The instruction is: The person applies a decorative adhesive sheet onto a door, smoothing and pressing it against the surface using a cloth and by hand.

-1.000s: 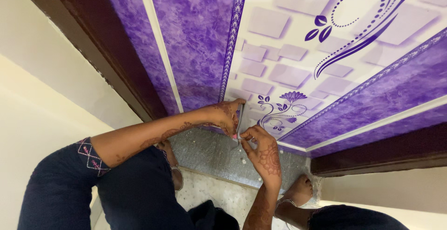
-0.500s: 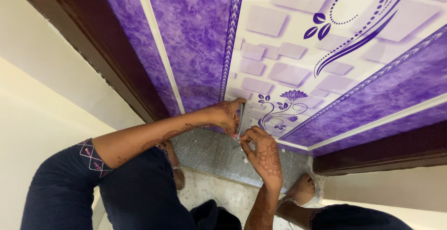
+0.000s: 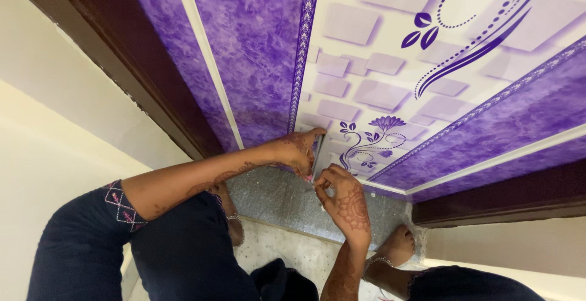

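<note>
A purple and white printed door panel [image 3: 378, 75] with flower and swirl patterns fills the upper view. At its bottom edge my left hand [image 3: 297, 148] is closed around a thin grey flat tool [image 3: 317, 154] held upright against the panel. My right hand [image 3: 342, 197], just below, pinches the tool's lower end, where a small pink tip shows. Both hands carry henna patterns. Most of the tool is hidden by my fingers.
A dark brown door frame [image 3: 140, 75] runs along the left and another part [image 3: 500, 200] at lower right, with cream wall [image 3: 55, 130] beside it. Below the door lies a speckled grey threshold [image 3: 274, 200]. My bare feet [image 3: 397, 249] with anklets and dark blue clothing [image 3: 171, 252] are below.
Both hands stay at the same spot on the door's bottom edge. The right hand has crept slightly upward along the tool; the view shifted a little.
</note>
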